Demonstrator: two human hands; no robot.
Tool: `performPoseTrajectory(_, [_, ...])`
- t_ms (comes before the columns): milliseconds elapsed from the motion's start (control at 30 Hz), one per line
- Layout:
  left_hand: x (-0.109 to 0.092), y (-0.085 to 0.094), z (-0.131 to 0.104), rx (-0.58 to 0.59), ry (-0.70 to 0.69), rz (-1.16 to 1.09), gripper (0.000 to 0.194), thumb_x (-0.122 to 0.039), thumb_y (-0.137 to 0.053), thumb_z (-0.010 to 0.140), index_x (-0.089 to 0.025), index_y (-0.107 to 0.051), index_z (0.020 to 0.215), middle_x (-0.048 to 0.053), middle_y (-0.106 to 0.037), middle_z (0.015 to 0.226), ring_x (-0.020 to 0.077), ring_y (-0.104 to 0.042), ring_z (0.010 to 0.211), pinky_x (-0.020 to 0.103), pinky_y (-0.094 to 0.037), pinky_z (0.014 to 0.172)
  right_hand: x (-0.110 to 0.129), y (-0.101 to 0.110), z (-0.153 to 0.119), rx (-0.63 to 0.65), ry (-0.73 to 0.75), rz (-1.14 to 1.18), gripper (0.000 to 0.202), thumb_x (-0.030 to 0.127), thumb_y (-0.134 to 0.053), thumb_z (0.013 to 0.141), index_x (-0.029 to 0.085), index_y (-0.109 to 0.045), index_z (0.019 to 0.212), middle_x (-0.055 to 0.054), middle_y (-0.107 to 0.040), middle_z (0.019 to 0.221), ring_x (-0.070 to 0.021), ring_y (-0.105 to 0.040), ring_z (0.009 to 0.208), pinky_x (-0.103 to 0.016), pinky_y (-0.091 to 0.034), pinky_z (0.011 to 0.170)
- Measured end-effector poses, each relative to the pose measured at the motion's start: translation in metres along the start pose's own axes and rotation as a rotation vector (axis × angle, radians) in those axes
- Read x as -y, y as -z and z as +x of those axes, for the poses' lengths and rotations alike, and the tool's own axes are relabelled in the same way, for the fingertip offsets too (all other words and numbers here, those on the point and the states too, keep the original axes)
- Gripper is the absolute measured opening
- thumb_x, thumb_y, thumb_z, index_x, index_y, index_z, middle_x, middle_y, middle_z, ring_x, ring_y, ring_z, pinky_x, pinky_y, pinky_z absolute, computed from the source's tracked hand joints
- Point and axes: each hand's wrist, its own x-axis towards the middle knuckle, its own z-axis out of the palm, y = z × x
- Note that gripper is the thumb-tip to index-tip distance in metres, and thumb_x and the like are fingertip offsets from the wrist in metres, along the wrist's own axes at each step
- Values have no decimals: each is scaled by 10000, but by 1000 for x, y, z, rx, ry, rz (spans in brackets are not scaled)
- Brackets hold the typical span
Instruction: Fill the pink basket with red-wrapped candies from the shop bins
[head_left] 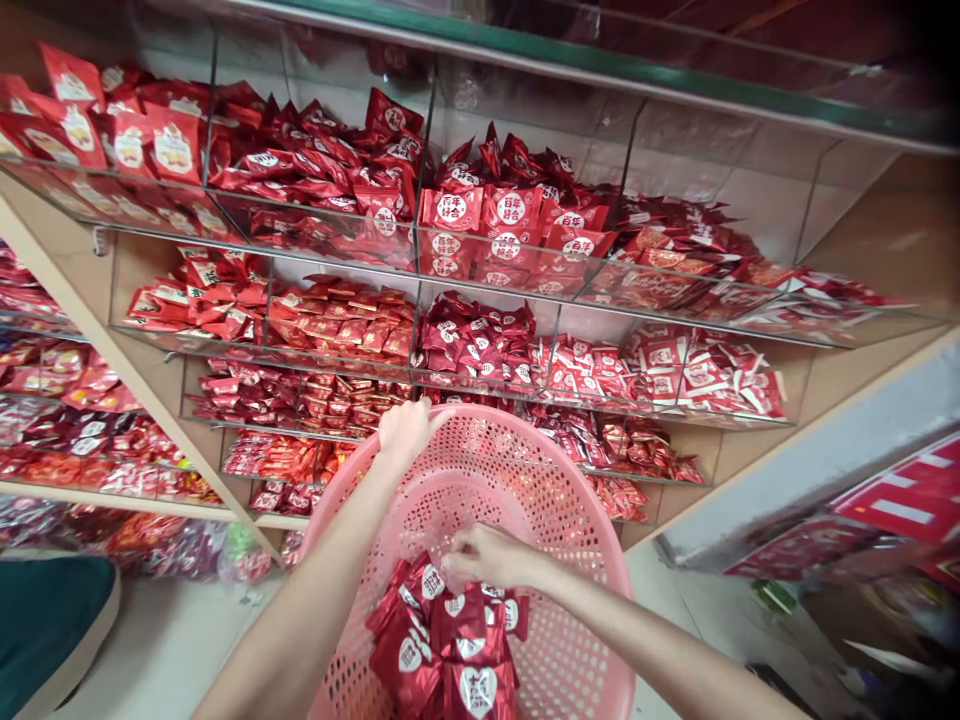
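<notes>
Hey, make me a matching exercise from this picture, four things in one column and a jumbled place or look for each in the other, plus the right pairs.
Column one:
1. Left hand
2. Right hand
3. Basket
4. Packets in the basket

Column two:
A. Dark red, with white hearts
B. On the rim
C. Pink, pierced with holes
D. Inside the basket, at the packets

Pairs: 1-B, 2-D, 3-C, 4-A

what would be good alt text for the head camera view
A person's left hand grips the far rim of a pink perforated basket; the right hand is inside, at shiny red packets. Beyond, glass-fronted shelves hold more packets.
</notes>
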Motion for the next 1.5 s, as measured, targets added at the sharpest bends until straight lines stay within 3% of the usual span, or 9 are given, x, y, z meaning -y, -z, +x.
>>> performPoseTrajectory(133, [1, 4, -2, 8, 11, -2, 743, -688, -120, 766, -183, -592, 1038, 139, -653, 863, 265, -610, 824, 350, -426, 686, 8, -18, 25, 63, -34, -21, 243, 371, -528, 719, 153, -634, 705, 38, -521, 552, -78, -410, 517, -191, -271, 482])
performPoseTrajectory(267, [5, 8, -5, 18, 19, -7, 742, -687, -122, 765, -178, -598, 1019, 142, -654, 867, 273, -610, 822, 354, -425, 680, 19, -29, 34, 12, 61, -44, 157, 294, -550, 677, 156, -626, 684, 46, -509, 572, -78, -417, 539, -192, -266, 484])
performPoseTrajectory(500, [10, 4, -6, -6, 16, 1, 755, -689, -103, 762, -173, -603, 993, 142, -656, 846, 280, -613, 811, 357, -428, 667, 35, -42, 39, -55, 84, -124, 168, 262, -537, 676, 167, -635, 774, -20, -620, 765, -134, -526, 687, -215, -318, 547])
performPoseTrajectory(833, [9, 3, -6, -16, 11, 17, 762, -699, -101, 754, -176, -599, 999, 136, -652, 829, 278, -614, 803, 350, -429, 661, 32, -51, 45, -93, -112, -57, 223, 336, -565, 661, 182, -588, 821, 0, -594, 722, -123, -500, 620, -214, -285, 488])
performPoseTrajectory(1100, [7, 5, -5, 8, 13, 11, 762, -693, -98, 758, -171, -596, 1005, 144, -653, 851, 290, -611, 812, 362, -424, 664, 39, -53, 37, -74, 77, -226, 318, 371, -573, 677, 127, -592, 880, -101, -611, 893, -207, -551, 799, -269, -376, 622])
performPoseTrajectory(1233, [6, 6, -4, 21, 25, 3, 738, -686, -124, 765, -177, -590, 1027, 146, -653, 869, 279, -606, 827, 355, -416, 680, 32, -46, 38, -40, 139, -155, 323, 428, -536, 717, 139, -601, 846, -76, -615, 847, -184, -548, 754, -255, -382, 616])
performPoseTrajectory(1333, [6, 7, -4, 19, 31, 6, 726, -681, -127, 770, -184, -595, 1015, 141, -654, 863, 269, -606, 824, 343, -413, 681, 20, -30, 36, -23, 122, -56, 327, 428, -464, 775, 159, -601, 901, -43, -620, 838, -146, -542, 705, -227, -373, 590])
performPoseTrajectory(1500, [8, 8, -5, 17, 21, 8, 733, -683, -117, 768, -185, -597, 1009, 135, -656, 855, 265, -609, 808, 336, -412, 670, -8, 3, 20, 20, 10, -43, 228, 254, -489, 751, 162, -627, 908, -21, -631, 807, -121, -531, 683, -200, -360, 574])
